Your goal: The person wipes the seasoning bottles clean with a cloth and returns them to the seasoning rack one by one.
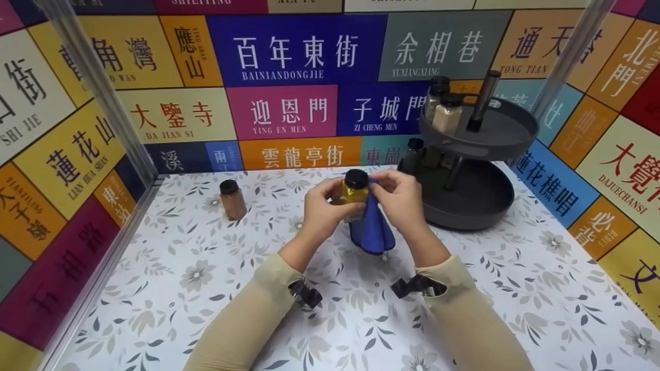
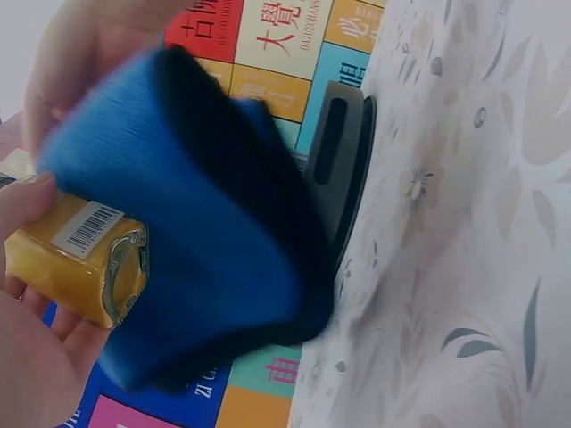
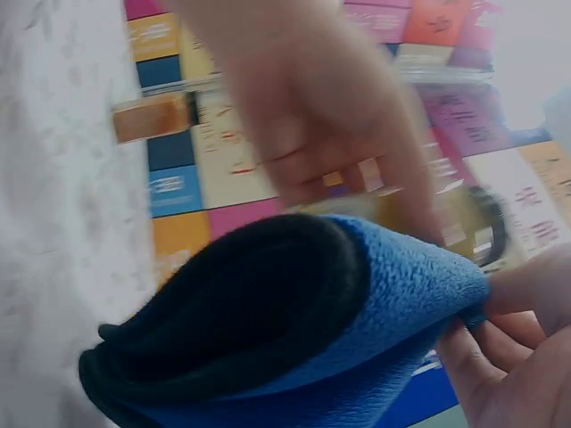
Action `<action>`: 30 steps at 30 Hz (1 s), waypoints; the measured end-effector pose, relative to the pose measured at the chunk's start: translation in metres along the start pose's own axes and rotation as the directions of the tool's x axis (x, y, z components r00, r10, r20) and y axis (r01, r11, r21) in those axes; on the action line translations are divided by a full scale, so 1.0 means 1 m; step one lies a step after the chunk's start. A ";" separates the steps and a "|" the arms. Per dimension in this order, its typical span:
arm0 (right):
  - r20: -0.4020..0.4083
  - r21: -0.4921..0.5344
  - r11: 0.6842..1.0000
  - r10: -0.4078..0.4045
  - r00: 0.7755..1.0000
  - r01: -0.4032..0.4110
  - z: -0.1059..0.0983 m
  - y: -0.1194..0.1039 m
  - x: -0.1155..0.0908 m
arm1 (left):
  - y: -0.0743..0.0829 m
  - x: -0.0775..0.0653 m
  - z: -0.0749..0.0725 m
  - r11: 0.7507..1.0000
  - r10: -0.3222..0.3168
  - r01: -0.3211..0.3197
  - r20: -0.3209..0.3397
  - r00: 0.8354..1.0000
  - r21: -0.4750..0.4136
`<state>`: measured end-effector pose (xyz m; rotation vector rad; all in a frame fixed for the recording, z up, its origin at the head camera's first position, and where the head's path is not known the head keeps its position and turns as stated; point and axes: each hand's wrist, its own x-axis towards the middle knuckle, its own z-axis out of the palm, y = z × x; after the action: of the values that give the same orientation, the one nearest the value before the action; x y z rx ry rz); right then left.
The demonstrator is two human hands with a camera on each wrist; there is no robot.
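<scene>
My left hand [image 1: 320,206] grips a small clear jar of yellow contents [image 1: 354,194] with a black lid, held above the table. In the left wrist view, the jar is tipped so its base and a barcode label [image 2: 87,229] show. My right hand [image 1: 403,202] pinches the upper part of a blue cloth [image 1: 375,229] with dark edging, which hangs down folded right beside the jar. In the right wrist view, the cloth [image 3: 410,276] covers part of the jar, so whether the two touch is hard to tell.
At the left of the flower-patterned table [image 1: 180,319] stands a black-lidded jar of reddish-brown contents [image 1: 233,203]. A dark two-tier rack [image 1: 464,219] stands at the back right, with several jars on its tiers, including a pale one [image 1: 447,118]. Sign-printed walls [image 1: 294,113] enclose the table.
</scene>
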<state>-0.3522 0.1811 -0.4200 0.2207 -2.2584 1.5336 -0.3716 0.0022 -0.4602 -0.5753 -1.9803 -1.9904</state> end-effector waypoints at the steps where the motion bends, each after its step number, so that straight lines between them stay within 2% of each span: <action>1: 0.020 -0.041 0.999 0.010 1.000 -0.009 0.004 0.004 0.001 | 0.001 0.000 -0.001 1.000 0.005 -0.005 -0.006 1.000 0.007; 6: 0.149 -0.189 0.981 0.068 0.986 -0.039 0.014 0.020 0.002 | 0.007 0.001 -0.004 0.999 0.031 -0.031 -0.015 0.999 0.018; 10: 0.166 -0.195 0.980 0.080 0.983 -0.047 0.012 0.019 0.002 | 0.009 0.000 -0.003 0.999 0.036 -0.036 0.007 0.999 0.007; 14: 0.106 -0.113 0.993 0.056 0.993 -0.044 0.005 0.007 0.001 | 0.007 -0.001 -0.002 0.999 0.032 -0.033 0.026 0.999 0.010; 17: 0.070 0.024 0.999 0.038 0.997 -0.040 -0.003 -0.004 0.001 | 0.004 -0.002 -0.002 0.998 0.051 -0.052 0.033 0.998 0.026; 22: 0.048 0.250 0.967 0.026 0.999 -0.037 -0.019 -0.013 0.001 | -0.002 -0.002 -0.001 0.994 0.085 -0.089 0.056 0.995 0.063; 27: 0.060 0.273 0.960 0.039 0.997 -0.054 -0.021 -0.011 0.003 | -0.008 -0.001 0.001 1.000 0.023 -0.023 0.052 0.998 0.019; 30: 0.039 0.263 0.964 0.039 0.998 -0.048 -0.019 -0.011 0.004 | -0.009 0.000 0.000 1.000 -0.012 0.012 0.032 0.999 0.010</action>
<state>-0.3476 0.1949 -0.4030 0.2753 -2.0906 1.8662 -0.3760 0.0030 -0.4682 -0.5986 -2.0154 -1.9895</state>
